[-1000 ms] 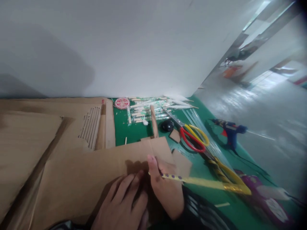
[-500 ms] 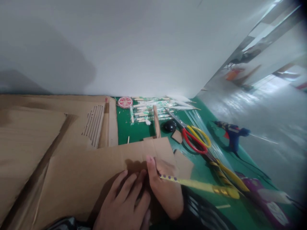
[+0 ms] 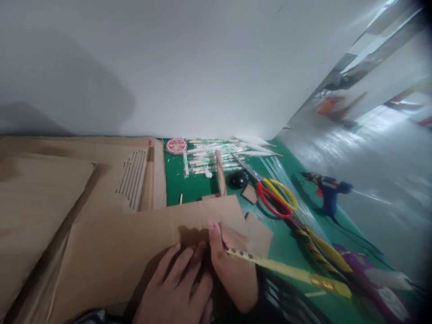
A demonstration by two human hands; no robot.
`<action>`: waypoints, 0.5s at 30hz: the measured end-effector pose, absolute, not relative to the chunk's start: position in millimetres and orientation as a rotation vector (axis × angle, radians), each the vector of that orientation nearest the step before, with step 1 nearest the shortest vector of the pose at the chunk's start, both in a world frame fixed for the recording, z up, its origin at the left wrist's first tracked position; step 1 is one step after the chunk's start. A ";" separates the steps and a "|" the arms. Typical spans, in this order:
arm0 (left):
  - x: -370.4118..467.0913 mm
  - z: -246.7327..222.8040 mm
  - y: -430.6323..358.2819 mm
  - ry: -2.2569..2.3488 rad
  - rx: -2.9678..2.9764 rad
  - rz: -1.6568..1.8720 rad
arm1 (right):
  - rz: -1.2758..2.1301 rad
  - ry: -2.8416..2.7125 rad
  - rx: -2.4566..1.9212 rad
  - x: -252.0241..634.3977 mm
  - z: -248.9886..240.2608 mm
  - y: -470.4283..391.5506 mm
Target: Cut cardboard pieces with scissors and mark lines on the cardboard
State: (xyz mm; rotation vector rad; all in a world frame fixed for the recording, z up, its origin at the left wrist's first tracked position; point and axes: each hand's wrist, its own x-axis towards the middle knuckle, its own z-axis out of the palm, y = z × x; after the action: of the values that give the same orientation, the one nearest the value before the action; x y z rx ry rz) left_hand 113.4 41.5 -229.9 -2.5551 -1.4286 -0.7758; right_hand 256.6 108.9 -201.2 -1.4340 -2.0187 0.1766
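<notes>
- While my left hand (image 3: 177,288) lies flat with fingers spread on the large brown corrugated cardboard sheet (image 3: 135,252), the sheet seems pinned so it cannot slide.
- My right hand (image 3: 232,270), just beside the left, is closed around a long yellow pencil with purple dots (image 3: 286,270); its tip meets the cardboard under my fingers, as if for marking.
- Beyond my right hand on the green mat (image 3: 189,184) lie red-and-yellow-handled scissors (image 3: 270,193), and farther right a blue glue gun (image 3: 326,191).
- Past my fingertips sits a round red-patterned disc (image 3: 176,146); its print is too blurred to read.
</notes>
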 end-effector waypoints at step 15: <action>114.2 -232.3 41.0 -1.433 -2.525 -0.768 | 0.208 -2.006 -1.430 255.8 -201.2 107.7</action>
State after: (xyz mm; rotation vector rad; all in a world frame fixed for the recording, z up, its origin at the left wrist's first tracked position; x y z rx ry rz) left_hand 114.2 41.0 -232.3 -2.5251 -1.4328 -0.7680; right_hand 255.8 107.7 -201.2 -1.4297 -2.0059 0.2084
